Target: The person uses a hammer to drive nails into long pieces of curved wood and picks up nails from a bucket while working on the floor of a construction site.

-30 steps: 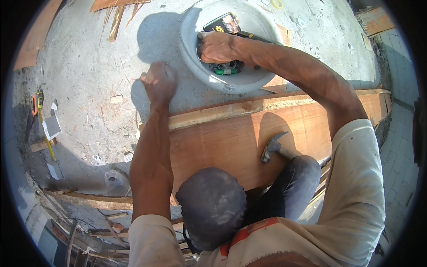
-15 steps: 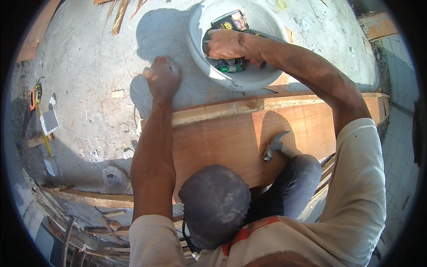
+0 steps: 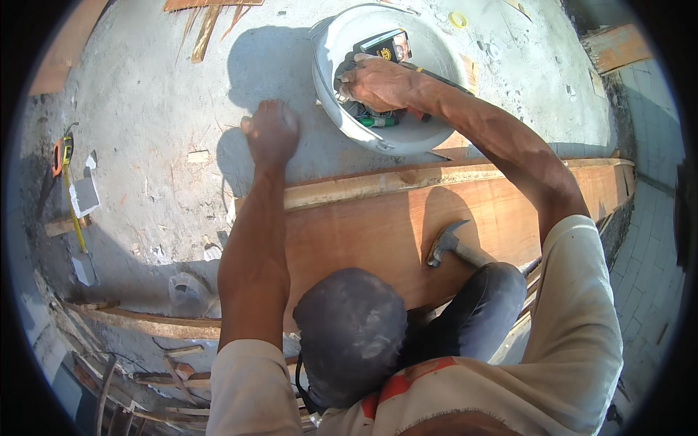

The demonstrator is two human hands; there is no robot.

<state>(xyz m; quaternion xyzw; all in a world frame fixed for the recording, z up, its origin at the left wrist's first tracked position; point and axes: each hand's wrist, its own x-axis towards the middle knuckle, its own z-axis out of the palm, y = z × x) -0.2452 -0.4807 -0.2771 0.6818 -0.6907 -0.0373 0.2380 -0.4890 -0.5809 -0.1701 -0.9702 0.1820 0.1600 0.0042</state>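
Observation:
My right hand (image 3: 379, 83) reaches into a white bucket (image 3: 445, 54), its fingers bent low among the contents. Whatever those fingers grip is hidden. Around it lie a black box with a yellow emblem (image 3: 385, 48), a green-handled tool (image 3: 379, 122) and a dark tool handle (image 3: 436, 75). My left hand (image 3: 273, 131) rests curled into a fist on the concrete floor, left of the bucket. Its closed fingers hide anything inside. A claw hammer (image 3: 454, 245) lies on a long plywood panel (image 3: 349, 236) beside my knee.
A light wooden batten (image 3: 349, 190) runs along the panel's far edge. At far left are a tape measure (image 3: 67, 149) with its blade out and an orange-handled saw (image 3: 57, 158). Wood scraps (image 3: 207, 33) lie at the back, a yellow tape roll (image 3: 458, 19) beyond the bucket.
My right hand has shifted slightly inside the bucket, and its fingers look more bent. The left fist stays on the floor. The whole view has moved a little.

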